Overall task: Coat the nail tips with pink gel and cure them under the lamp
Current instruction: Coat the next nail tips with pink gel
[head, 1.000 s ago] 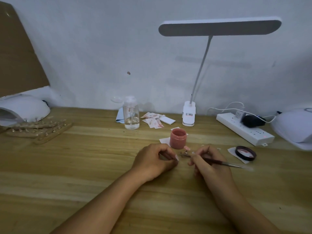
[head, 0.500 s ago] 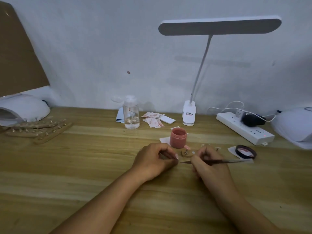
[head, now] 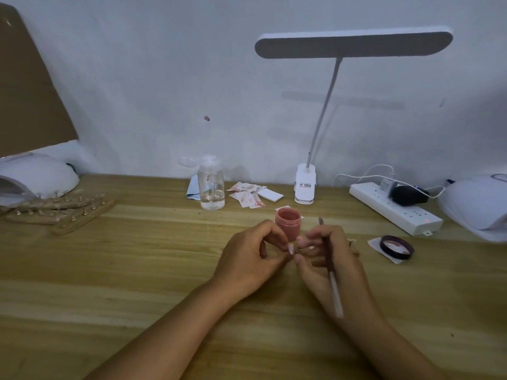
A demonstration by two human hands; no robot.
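Before the pink gel jar [head: 288,224], both hands' fingers [head: 277,239] seemingly pinch a nail tip [head: 299,249].

A power strip [head: 395,208], clear bottle [head: 210,186] and desk lamp [head: 354,45] stand behind.

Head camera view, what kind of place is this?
Probably a home or small nail-art workbench: a wooden table against a plain wall, an open jar of pink gel, dome curing lamps and a clip-on desk lamp.
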